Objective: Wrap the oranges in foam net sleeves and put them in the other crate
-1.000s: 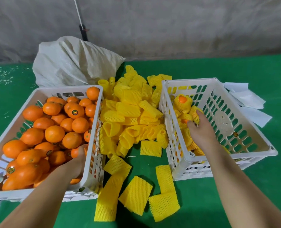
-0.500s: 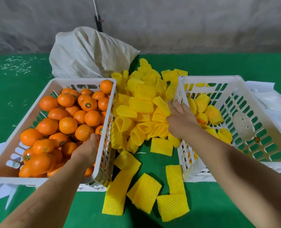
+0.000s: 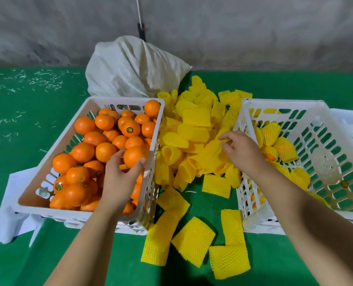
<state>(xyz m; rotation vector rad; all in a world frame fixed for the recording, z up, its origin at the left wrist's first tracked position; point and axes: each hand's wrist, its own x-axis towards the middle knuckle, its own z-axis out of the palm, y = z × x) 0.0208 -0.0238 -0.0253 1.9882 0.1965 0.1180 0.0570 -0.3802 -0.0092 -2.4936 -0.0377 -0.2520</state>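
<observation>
Left crate [image 3: 47, 176]: white, slotted, heaped with bare oranges, sitting on the green worktop [image 3: 22, 120] at the left.
Left hand [image 3: 120, 178]: inside that crate by its right wall, fingers and thumb curled round one orange [image 3: 134, 156] at the top of the pile; the grip is closed on the fruit, which has not cleared the crate rim.
Sleeve pile [image 3: 194, 129]: a loose yellow heap of foam net sleeves between the two crates, more lying flat nearer the camera.
Right hand [image 3: 241, 151]: over the right edge of the pile, thumb and fingertips pinching one sleeve [image 3: 210, 153]; that sleeve is crumpled, so its open end cannot be made out.
Right crate [image 3: 324, 112]: white, only partly filled, a few wrapped oranges [image 3: 283, 148] against its left wall.
Sack [image 3: 134, 69]: pale woven bag behind the pile, against the wall.
Key relation: the orange lies to the left of the sleeve, with the crate wall and part of the pile between the two hands; each hand already has its own item.
Judgement: the step in hand looks like pick-up of both pieces. The next move probably needs the hands to meet over the pile, with the sleeve's tube axis turned toward the orange and its mouth stretched open.
</observation>
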